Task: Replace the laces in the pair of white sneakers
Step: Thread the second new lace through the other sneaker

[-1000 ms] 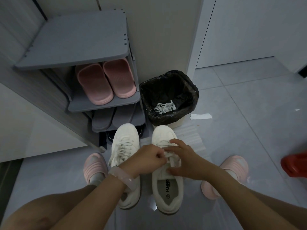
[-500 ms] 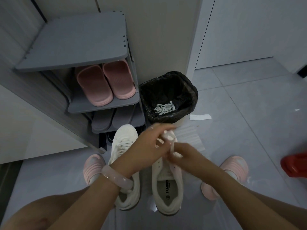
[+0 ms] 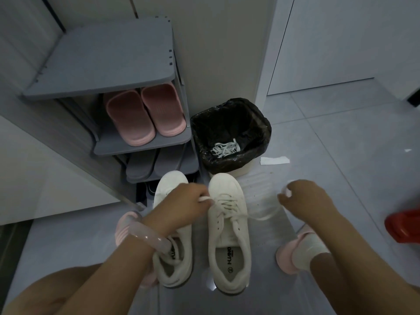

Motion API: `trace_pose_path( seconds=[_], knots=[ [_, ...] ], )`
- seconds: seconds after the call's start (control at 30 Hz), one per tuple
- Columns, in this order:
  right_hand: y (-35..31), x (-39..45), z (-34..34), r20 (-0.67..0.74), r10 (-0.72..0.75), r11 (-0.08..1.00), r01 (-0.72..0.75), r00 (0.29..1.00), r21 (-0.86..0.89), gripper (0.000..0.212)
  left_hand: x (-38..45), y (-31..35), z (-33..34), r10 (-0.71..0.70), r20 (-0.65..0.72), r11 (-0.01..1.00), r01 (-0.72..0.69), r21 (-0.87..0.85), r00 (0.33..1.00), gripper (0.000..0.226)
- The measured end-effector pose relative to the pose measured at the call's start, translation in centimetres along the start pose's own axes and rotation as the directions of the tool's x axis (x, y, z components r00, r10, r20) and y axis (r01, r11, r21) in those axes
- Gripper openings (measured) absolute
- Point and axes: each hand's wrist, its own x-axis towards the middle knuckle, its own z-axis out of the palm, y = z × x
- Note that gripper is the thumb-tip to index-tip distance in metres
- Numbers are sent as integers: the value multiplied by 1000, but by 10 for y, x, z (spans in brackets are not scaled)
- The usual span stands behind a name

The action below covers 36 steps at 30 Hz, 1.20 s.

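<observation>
Standing against the wall, the grey shoe rack holds pink slippers; beside it the black-lined bin holds old laces. Both white sneakers sit on the floor before me. My left hand and right hand each pinch an end of the lace, pulled apart.

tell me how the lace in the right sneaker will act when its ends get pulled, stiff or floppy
Probably floppy: the lace sags in a curve between the right sneaker and the right hand. It looks flat and thin, so likely light, and may twist as it is drawn through the eyelets. The left hand pinches its other end, so it should tighten rather than slip out.
</observation>
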Motion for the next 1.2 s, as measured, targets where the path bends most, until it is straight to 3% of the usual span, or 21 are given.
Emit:
trace_pose_path(
  seconds=[0.07, 0.13, 0.2, 0.23, 0.3, 0.33, 0.4, 0.47, 0.53, 0.6, 0.67, 0.73, 0.8, 0.87, 0.93, 0.97, 1.0, 1.03, 1.1, 1.13, 1.2],
  knots=[
    [-19, -11, 8, -38, -220, 971, 223, 975, 82, 39, -6, 7, -16, 37, 22, 966, -30, -255, 999, 18],
    [-42, -26, 14, 10, -507, 809, 471, 862, 352, 48, -10, 13, -24, 93, 64, 897, -56, -437, 994, 13],
    [-63, -39, 19, 67, -660, 628, 500, 748, 596, 42, -11, 14, -25, 154, 57, 877, -110, -468, 986, 5],
    [-67, -42, 20, 54, -676, 575, 480, 735, 662, 30, -10, 12, -23, 171, 33, 891, -140, -431, 985, 7],
    [-66, -39, 10, -7, -596, 493, 374, 803, 785, 8, -7, 3, -21, 185, -43, 937, -190, -293, 982, 11],
    [-63, -34, 3, -52, -529, 419, 314, 847, 852, 8, -7, -2, -22, 182, -88, 955, -197, -221, 979, 8],
    [-51, -24, -13, -111, -374, 80, 152, 921, 985, 19, -7, -9, -26, 175, -136, 968, -196, -154, 975, 10],
    [-39, -16, -29, -108, -252, -325, 21, 962, 945, 16, -8, -13, -27, 167, -104, 971, -182, -154, 980, 21],
    [-33, -14, -36, -117, -216, -421, 15, 969, 907, 8, -10, -12, -26, 144, -35, 977, -147, -156, 989, 26],
    [-31, -13, -34, -137, -224, -412, 33, 965, 910, 9, -12, -8, -21, 84, 63, 989, -75, -128, 995, 31],
    [-33, -15, -31, -169, -241, -406, 59, 956, 912, 15, -11, -5, -12, 25, 156, 998, -33, 46, 987, 38],
    [-34, -16, -29, -211, -261, -381, 101, 942, 919, 20, -7, -5, -2, 23, 198, 965, -73, 251, 980, 41],
    [-34, -15, -28, -240, -262, -366, 134, 935, 921, 21, -5, -6, 4, 10, 195, 946, -73, 316, 981, 41],
    [-35, -14, -27, -249, -248, -359, 150, 936, 921, 22, -2, -7, 8, 11, 167, 971, -50, 232, 986, 36],
    [-35, -13, -27, -226, -248, -326, 139, 942, 935, 22, 0, -7, 11, 5, 134, 999, 2, -54, 991, 24],
    [-34, -12, -26, -192, -245, -245, 131, 950, 961, 22, 0, -5, 11, -15, 152, 972, 50, -231, 988, 18],
    [-35, -12, -25, -144, -227, -78, 130, 963, 988, 20, -1, -3, 12, -28, 174, 923, 93, -373, 984, 16],
    [-34, -11, -22, -92, -192, 178, 127, 977, 976, 19, -1, -4, 13, -46, 188, 881, 128, -456, 981, 18],
    [-31, -9, -10, -49, -148, 730, 142, 988, 668, 25, -1, -9, 18, -81, 187, 878, 159, -452, 979, 21],
    [-30, -9, -2, -64, -177, 876, 187, 982, 444, 29, -1, -10, 20, -96, 179, 897, 163, -412, 979, 22],
    [-34, -11, 11, -127, -252, 933, 275, 959, 232, 31, 0, -13, 26, -114, 163, 930, 164, -330, 980, 20]
  ],
)
